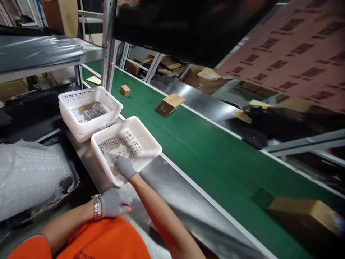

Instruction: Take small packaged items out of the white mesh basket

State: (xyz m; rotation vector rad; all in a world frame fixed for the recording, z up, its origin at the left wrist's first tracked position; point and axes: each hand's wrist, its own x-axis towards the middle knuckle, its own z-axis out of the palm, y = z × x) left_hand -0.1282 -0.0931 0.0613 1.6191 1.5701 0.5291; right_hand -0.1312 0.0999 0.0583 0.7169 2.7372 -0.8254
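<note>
My right hand [125, 168], in a grey glove with bare fingertips, reaches into a white plastic basket [147, 135]. Its fingers are closed on a clear plastic bag [114, 153] at the basket's near left side; the bag's contents are blurred. My left hand [111, 203], also gloved and with a metal watch at the wrist, rests close against my orange shirt. Its fingers are curled in and partly hidden, and nothing shows in them. The basket sits tilted on the metal ledge beside the conveyor.
A stack of white baskets [90, 124] holding a labelled packet [93, 110] stands behind. Cardboard boxes [169, 104] lie on the green conveyor belt [194, 144], one blurred at lower right. Bubble wrap [32, 176] is at left. A dark screen [183, 28] hangs overhead.
</note>
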